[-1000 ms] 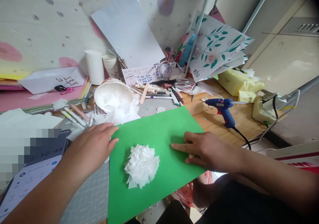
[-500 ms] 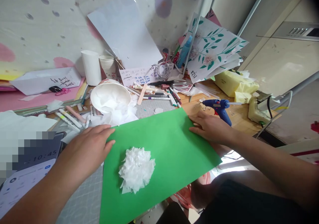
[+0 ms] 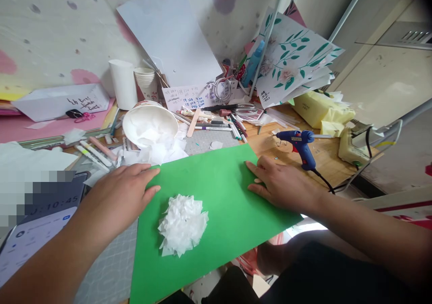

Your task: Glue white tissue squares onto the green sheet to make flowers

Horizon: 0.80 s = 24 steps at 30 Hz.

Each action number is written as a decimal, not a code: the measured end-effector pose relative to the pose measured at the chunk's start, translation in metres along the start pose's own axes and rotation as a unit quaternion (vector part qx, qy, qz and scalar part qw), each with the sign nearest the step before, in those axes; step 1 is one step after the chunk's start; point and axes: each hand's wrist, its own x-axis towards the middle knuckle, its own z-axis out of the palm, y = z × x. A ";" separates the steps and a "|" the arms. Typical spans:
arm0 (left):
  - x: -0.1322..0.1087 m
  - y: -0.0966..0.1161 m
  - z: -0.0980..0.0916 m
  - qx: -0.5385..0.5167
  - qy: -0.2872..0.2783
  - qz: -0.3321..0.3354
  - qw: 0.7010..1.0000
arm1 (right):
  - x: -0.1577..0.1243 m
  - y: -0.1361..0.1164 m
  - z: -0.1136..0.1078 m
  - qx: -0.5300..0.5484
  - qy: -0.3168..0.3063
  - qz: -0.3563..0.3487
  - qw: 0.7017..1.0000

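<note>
A green sheet of paper or card [image 3: 222,196] lies tilted in front of me, its near edge overhanging the table. On its left half sits a white ruffled flower [image 3: 183,225] of thin paper with jagged petal edges. My left hand [image 3: 124,191] rests at the sheet's upper left edge, thumb and forefinger apart on the green surface. Across the sheet, my right hand [image 3: 278,180] lies on the upper right part, its forefinger stretched out and its thumb apart. Neither hand touches the flower. The other fingers of both hands are partly hidden.
A blue glue gun [image 3: 299,144] stands right of the sheet, its cord running off the table. A white paper tub [image 3: 135,135] with thin paper scraps is behind it. Pens [image 3: 216,127], paper cups [image 3: 146,83] and a phone [image 3: 43,218] lie around; a grey cutting mat [image 3: 111,259] is below.
My right hand has slid inward, farther onto the green sheet. My left hand remains at the left edge with its fingers slightly farther over the sheet. The view has shifted slightly.
</note>
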 end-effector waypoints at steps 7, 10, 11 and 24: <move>0.001 0.000 0.000 0.007 -0.008 0.000 1.000 | -0.010 -0.017 -0.008 0.067 -0.027 -0.131 0.989; 0.001 0.000 0.000 0.009 -0.008 0.003 1.000 | -0.010 -0.013 -0.008 0.076 -0.029 -0.134 0.988; 0.001 0.000 0.000 0.009 -0.007 0.002 1.000 | -0.009 -0.011 -0.007 0.071 -0.024 -0.120 0.990; 0.000 -0.001 0.003 0.005 -0.008 0.004 1.000 | -0.005 -0.013 -0.004 0.042 -0.012 -0.072 0.996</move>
